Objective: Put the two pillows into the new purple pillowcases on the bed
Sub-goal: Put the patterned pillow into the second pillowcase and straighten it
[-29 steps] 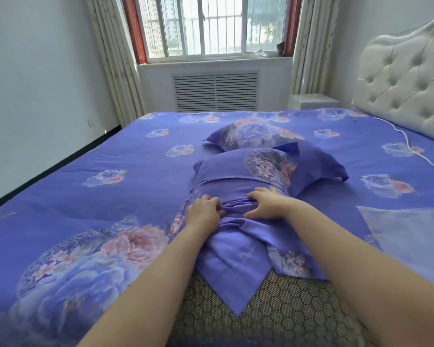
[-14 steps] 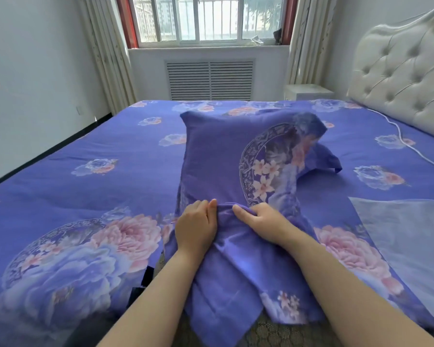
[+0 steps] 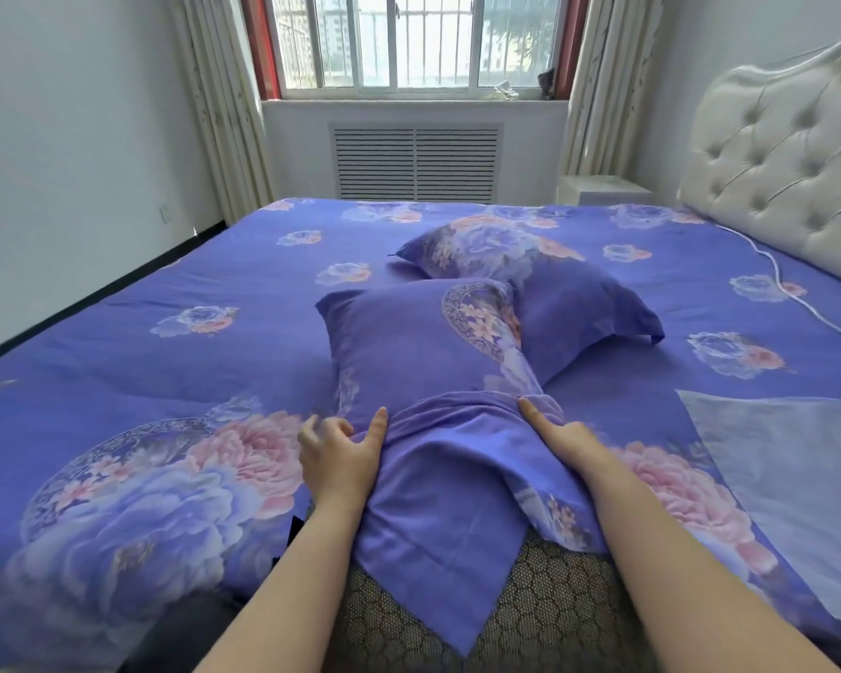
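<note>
Where curtains point(image 3: 224, 114) flank window point(image 3: 418, 41) — floral purple bed point(image 3: 166, 293), tufted headboard point(image 3: 787, 177)

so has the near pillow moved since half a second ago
Yes. The near pillow stood upright then, hiding the far pillow. Now it lies back down toward the bed, and the far pillow shows behind it.

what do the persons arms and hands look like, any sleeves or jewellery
Both forearms are bare right down to the bottom edge of the picture, so no sleeves show. The left hand and right hand wear no gloves, and no rings, watch or bracelets can be seen on the fingers or wrists. Nails look short and unpainted where visible.
</note>
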